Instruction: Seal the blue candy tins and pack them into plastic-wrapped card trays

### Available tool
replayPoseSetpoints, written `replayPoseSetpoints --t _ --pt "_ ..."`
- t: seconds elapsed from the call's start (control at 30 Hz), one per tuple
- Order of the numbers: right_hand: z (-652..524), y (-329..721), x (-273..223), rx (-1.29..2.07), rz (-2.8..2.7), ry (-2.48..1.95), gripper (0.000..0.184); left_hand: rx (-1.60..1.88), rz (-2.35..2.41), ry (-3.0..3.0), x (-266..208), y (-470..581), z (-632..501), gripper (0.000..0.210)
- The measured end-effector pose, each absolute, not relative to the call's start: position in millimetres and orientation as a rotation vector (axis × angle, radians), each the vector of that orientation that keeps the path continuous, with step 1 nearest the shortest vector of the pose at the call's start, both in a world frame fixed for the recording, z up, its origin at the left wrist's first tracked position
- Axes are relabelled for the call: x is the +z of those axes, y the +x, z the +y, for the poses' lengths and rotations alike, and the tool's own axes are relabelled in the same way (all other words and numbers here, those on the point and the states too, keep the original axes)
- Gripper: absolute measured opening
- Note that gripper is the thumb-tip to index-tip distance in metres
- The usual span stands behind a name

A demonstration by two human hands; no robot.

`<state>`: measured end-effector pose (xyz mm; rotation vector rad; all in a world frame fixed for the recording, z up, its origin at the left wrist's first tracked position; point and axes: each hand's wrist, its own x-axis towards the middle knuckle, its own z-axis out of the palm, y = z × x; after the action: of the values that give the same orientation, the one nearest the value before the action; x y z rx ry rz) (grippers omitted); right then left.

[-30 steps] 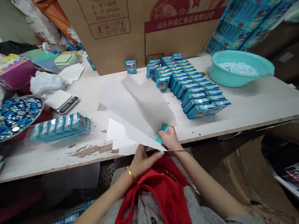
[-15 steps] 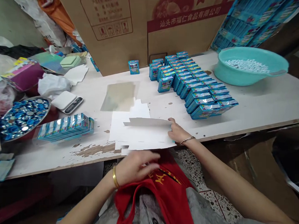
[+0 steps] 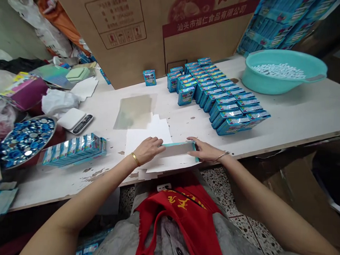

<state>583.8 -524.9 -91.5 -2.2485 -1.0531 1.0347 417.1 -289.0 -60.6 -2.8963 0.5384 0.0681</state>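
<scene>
A white die-cut cardboard sheet (image 3: 171, 163) lies at the table's front edge, its far flap folded up and showing a blue rim. My left hand (image 3: 148, 151) pinches the left part of that flap. At the other end, my right hand (image 3: 205, 151) has its thumb and fingers around a raised blue-edged side flap. Beneath and beyond lie more white sheets (image 3: 163, 127), with thin translucent sheets (image 3: 134, 110) behind them. Rows of small blue printed boxes (image 3: 232, 124) stand to the right of my hands. One blue box (image 3: 149, 77) is by itself near the large carton.
A large brown carton (image 3: 133, 58) rises at the back. At right is a turquoise basin (image 3: 276, 81) of small white pieces. On the left are a white scale (image 3: 74, 120), a bowl of shiny blue-and-silver pieces (image 3: 53, 132) and a row of blue boxes (image 3: 76, 148).
My left hand has risen from near the apron to the sheet's far flap and closed on it. The right end flap now stands up in my right hand, blue edges showing.
</scene>
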Motion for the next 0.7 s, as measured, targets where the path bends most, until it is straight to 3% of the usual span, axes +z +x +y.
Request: replayPoseSetpoints --t 0.07,0.23,0.5,0.7 --pt "-530.8 594.8 -82.7 1.127 -1.095 -2.115 0.073 0.108 0.609 -2.917 -64.2 412.3 -291.7 0.017" --pt "-505.9 596.7 -75.7 0.714 -1.409 -2.185 0.053 0.173 0.52 -3.081 -74.5 406.6 -289.0 0.025" --pt "-474.8 580.5 -78.5 0.701 -1.77 -2.398 0.037 0.376 0.206 -3.23 -73.5 408.1 -283.1 0.042" --pt "-466.4 567.5 -77.0 0.463 -1.898 -2.571 0.022 0.548 0.089 -3.04 -73.9 427.4 -295.3 0.021"
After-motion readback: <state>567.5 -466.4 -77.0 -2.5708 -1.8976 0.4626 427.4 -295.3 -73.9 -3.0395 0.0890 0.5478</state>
